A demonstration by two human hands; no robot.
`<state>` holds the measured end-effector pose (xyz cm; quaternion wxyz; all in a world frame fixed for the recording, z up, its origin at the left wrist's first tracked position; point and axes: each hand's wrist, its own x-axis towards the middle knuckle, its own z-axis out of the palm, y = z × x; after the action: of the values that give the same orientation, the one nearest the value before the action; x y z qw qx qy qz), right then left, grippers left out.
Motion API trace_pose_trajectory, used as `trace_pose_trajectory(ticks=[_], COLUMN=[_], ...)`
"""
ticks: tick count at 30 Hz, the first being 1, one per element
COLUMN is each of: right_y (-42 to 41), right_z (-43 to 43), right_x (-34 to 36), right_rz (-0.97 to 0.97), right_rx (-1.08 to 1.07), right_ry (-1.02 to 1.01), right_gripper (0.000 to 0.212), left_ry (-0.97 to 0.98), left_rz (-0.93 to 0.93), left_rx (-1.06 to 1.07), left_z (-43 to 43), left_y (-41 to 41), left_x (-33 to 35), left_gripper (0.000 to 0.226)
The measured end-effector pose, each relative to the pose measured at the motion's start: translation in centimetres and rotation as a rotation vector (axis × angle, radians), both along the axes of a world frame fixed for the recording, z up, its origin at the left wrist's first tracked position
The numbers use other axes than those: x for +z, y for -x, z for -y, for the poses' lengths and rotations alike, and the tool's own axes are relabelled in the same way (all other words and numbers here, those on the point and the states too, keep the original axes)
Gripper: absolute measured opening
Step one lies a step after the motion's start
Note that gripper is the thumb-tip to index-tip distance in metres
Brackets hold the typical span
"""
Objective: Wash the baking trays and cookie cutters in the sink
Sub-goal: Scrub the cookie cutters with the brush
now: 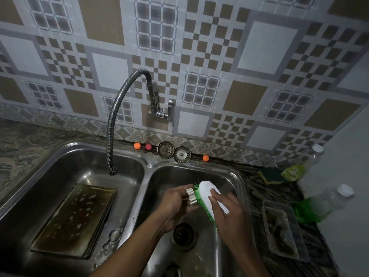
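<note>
A home kitchen is shown. A steel double sink [146, 163] is set into a marbled stone counter [24, 148]. A tap [111, 124] with a flexible hose is mounted on the far wall [265, 47], which is covered in patterned tiles. Two strainers [165, 149] are propped at the wall just behind the sink. On the right, a sponge [270, 175], two bottles [319, 206] of green liquid and a plastic tub [283, 232] are seen on the counter. A soapy tray [75, 218] is laid in the left basin, and a cutter [191, 196] is held against a brush [211, 194] over the right basin.
</note>
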<state>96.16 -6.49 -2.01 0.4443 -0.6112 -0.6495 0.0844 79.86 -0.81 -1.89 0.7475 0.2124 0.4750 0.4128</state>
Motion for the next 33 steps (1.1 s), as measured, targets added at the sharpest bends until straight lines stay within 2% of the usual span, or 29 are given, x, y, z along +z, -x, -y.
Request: trace_pose_trajectory(ticks=[3, 8, 12, 17, 20, 23, 26, 28, 31, 33], right_y=[0.2, 1.0, 0.7, 0.7, 0.2, -0.2, 0.6, 0.6, -0.4, -0.1], right_z=[0.1, 0.2, -0.6, -0.7, -0.9, -1.2, -0.8, -1.1, -2.1, -2.2], right_x=[0.4, 0.2, 0.1, 0.5, 0.3, 0.5, 0.8, 0.6, 0.5, 1.1], right_rz=[-0.008, -0.130, -0.017, 0.047, 0.120, 0.074, 0.090, 0.103, 0.001, -0.056], right_rx=[0.011, 0.065, 0.028, 0.001, 0.033, -0.018, 0.063, 0.036, -0.075, -0.042], right_ry=[-0.015, 0.012, -0.012, -0.052, -0.043, -0.048, -0.061, -0.034, -0.021, -0.026], right_gripper=[0.023, 0.023, 0.025, 0.024, 0.023, 0.025, 0.023, 0.023, 0.020, 0.020], left_ry=[0.027, -0.023, -0.082, -0.011, -0.030, -0.028, -0.051, -0.072, -0.034, -0.019], left_rz=[0.141, 0.173, 0.171, 0.312, 0.292, 0.302, 0.306, 0.270, 0.274, 0.307], left_rx=[0.001, -0.001, -0.042, 0.065, 0.094, 0.106, 0.103, 0.072, 0.069, 0.074], left_z=[0.1, 0.3, 0.5, 0.2, 0.5, 0.8, 0.7, 0.8, 1.1, 1.1], left_y=[0.3, 0.2, 0.3, 0.4, 0.2, 0.1, 0.0, 0.0, 0.1, 0.1], left_x=[0.4, -0.2, 0.0, 0.3, 0.0, -0.1, -0.1, -0.2, -0.3, -0.4], left_gripper=[0.030, 0.030, 0.029, 0.026, 0.025, 0.026, 0.027, 0.028, 0.034, 0.035])
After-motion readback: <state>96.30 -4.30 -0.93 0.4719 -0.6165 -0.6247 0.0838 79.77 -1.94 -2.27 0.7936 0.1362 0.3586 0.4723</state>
